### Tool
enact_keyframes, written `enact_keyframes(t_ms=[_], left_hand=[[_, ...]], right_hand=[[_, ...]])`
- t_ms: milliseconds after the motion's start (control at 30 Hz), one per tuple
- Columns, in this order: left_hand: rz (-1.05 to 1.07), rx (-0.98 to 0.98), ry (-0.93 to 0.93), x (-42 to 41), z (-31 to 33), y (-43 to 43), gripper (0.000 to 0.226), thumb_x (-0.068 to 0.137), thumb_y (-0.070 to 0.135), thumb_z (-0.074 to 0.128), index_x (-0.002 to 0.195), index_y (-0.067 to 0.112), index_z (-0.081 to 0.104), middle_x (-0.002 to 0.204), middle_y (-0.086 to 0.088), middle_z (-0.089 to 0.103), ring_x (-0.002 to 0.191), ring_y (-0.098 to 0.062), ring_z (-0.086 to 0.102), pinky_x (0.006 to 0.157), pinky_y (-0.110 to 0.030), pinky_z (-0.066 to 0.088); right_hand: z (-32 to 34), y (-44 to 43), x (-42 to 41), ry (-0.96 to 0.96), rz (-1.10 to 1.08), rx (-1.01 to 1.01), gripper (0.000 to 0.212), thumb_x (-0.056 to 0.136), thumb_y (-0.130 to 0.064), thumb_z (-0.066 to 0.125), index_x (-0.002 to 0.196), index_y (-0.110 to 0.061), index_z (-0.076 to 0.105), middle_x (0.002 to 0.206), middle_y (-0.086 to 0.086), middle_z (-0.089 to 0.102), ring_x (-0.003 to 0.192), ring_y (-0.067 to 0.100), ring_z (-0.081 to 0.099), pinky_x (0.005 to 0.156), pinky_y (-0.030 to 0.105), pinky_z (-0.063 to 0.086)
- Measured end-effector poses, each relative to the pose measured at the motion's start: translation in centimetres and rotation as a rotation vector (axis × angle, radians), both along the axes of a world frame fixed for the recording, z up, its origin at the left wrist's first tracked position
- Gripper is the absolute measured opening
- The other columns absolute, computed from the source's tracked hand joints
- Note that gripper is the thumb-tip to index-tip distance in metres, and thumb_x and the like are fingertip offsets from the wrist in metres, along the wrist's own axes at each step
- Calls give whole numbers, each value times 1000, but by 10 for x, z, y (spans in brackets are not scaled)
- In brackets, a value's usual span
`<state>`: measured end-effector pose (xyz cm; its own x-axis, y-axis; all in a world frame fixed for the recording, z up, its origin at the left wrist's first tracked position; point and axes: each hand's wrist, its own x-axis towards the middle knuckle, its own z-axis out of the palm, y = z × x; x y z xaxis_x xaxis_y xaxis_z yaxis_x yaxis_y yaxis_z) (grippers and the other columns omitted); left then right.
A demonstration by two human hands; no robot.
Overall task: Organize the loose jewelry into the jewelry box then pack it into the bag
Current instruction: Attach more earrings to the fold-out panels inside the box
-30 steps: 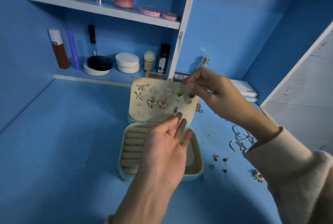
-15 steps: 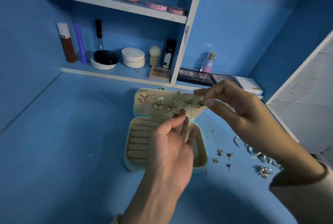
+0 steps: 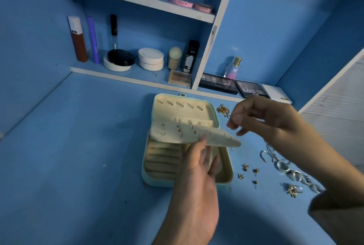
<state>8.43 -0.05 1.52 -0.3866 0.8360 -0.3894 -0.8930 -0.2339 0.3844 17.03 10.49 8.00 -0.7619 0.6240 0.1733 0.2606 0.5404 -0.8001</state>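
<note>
A mint-green, cream-lined jewelry box (image 3: 157, 183) lies open mid-surface, its cream perforated earring panel (image 3: 197, 134) tipped forward on the straight, spread grip of the left hand (image 3: 197, 181). Whether the curled grip of the right hand (image 3: 262, 120) pinches anything cannot be told. Unclamped, the panel could flop and shed its pinned earrings (image 3: 179, 130). Loose gold studs (image 3: 245, 166) and silver rings (image 3: 285, 167) lie within the right forearm's (image 3: 307, 158) sweep; open blue surface (image 3: 78, 146) lies left.
</note>
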Motion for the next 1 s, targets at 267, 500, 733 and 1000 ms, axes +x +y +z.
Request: enact_keyframes(t_ms=[267, 500, 733, 1000], left_hand=[[18, 32, -73, 1, -7, -4, 49, 71, 19, 54, 120, 16, 61, 113, 2, 70, 113, -9, 60, 97, -28, 41], [28, 41, -84, 1, -9, -4, 55, 68, 20, 54, 123, 15, 60, 115, 0, 69, 114, -10, 60, 97, -29, 41], [30, 65, -81, 1, -9, -4, 56, 70, 20, 54, 126, 16, 58, 116, 1, 69, 114, -9, 60, 97, -29, 41], [33, 82, -86, 1, -9, -5, 53, 72, 19, 54, 125, 17, 59, 116, 1, 69, 114, -10, 60, 97, -29, 40]], right_hand=[[-27, 43, -34, -366, 90, 96, 15, 85, -10, 65, 80, -24, 68, 81, -4, 69, 71, 4, 58, 72, 25, 51], [-30, 46, -41, -390, 142, 116, 9, 85, -14, 67, 84, -20, 73, 83, -7, 70, 71, 0, 57, 67, 11, 46], [-27, 49, -42, -417, 182, 123, 6, 83, -14, 69, 85, -17, 74, 83, -5, 70, 78, 9, 61, 69, 11, 46], [-20, 45, -48, -499, 249, 207, 8, 83, -14, 69, 85, -21, 73, 85, -6, 70, 77, 4, 59, 71, 11, 45]])
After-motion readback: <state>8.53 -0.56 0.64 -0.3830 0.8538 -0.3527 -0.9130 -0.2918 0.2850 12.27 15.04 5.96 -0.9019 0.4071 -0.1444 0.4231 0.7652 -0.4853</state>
